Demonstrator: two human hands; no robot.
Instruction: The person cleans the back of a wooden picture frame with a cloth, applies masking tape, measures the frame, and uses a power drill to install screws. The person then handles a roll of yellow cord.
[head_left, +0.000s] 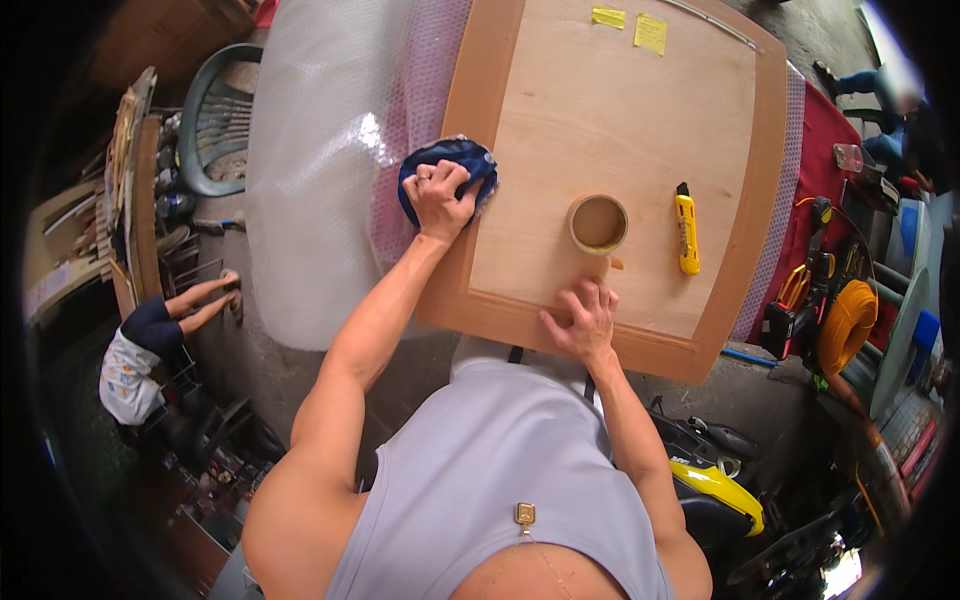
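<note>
A framed wooden panel [600, 130] lies flat in front of me, its pale plywood face bordered by a brown wooden frame. On the panel's left border my left hand [443, 205] grips a bunched dark blue cloth [425, 165], fingers bent into it. My right hand [588, 320] rests on the near border, fingers spread and slightly bent, with nothing visible in them. Just beyond those fingers sits a roll of brown tape [625, 228], a short loose end beside it. Further right lies a yellow utility knife [687, 235].
Bubble wrap [320, 180] spreads under and left of the panel. Two yellow notes [650, 34] stick to its far part. A green chair [190, 150] and a crouching person [140, 360] are at left. An orange coil [848, 325] and tools stand at right; another person is at far right.
</note>
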